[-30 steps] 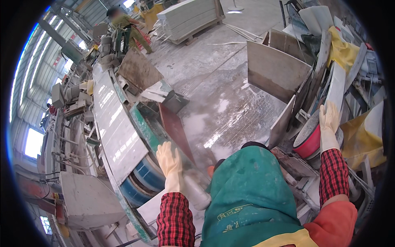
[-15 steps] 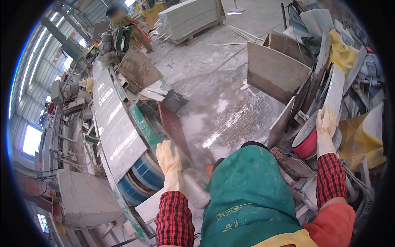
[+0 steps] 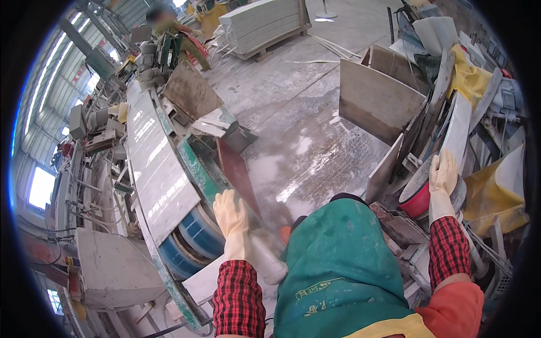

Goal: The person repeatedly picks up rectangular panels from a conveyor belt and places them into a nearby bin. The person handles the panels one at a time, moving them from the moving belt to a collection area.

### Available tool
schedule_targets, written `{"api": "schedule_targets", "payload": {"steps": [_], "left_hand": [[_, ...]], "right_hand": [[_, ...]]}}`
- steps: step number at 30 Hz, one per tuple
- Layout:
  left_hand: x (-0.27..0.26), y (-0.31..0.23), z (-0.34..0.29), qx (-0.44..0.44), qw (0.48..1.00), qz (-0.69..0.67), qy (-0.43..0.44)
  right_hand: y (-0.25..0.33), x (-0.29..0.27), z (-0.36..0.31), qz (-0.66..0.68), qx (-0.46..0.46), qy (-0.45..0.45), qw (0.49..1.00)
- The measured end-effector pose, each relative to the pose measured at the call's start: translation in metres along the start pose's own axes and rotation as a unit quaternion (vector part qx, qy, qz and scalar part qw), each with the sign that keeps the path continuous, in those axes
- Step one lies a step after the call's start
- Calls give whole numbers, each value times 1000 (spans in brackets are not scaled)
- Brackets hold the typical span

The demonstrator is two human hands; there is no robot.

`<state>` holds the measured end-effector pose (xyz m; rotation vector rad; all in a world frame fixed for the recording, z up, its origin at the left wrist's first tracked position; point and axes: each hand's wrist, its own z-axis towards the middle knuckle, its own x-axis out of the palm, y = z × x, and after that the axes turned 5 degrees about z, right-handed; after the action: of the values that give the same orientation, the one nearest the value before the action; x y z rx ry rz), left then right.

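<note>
a pale slab (image 3: 160,169) is already laid at left, near blue rollers (image 3: 198,230) uncovered; nothing is seen gripped by left hand (image 3: 232,221), fingers loosely spread, or right hand (image 3: 443,176), fingers narrow.

The green apron (image 3: 338,265), cut off by the lower edge, hides most of the wearer's legs. Left of the apron, the checked sleeve (image 3: 238,298) is also cropped; right of it, whether the right hand (image 3: 443,176) touches the red-sided roller (image 3: 415,203) cannot be told. Far beyond the apron, a co-worker's head (image 3: 160,18) is blurred and the white slab stack (image 3: 262,28) loses its top.
</note>
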<state>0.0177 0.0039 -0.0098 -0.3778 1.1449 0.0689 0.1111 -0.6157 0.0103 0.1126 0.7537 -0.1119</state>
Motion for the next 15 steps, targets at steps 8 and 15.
{"api": "schedule_targets", "payload": {"steps": [8,15], "left_hand": [[2,2,-1,0,1000,-8,-16],[-2,0,1,3,1000,-14,-8]], "right_hand": [[9,-5,-7,-4,1,-8,1000],[18,-13,-13,-3,-4,-1,1000]]}}
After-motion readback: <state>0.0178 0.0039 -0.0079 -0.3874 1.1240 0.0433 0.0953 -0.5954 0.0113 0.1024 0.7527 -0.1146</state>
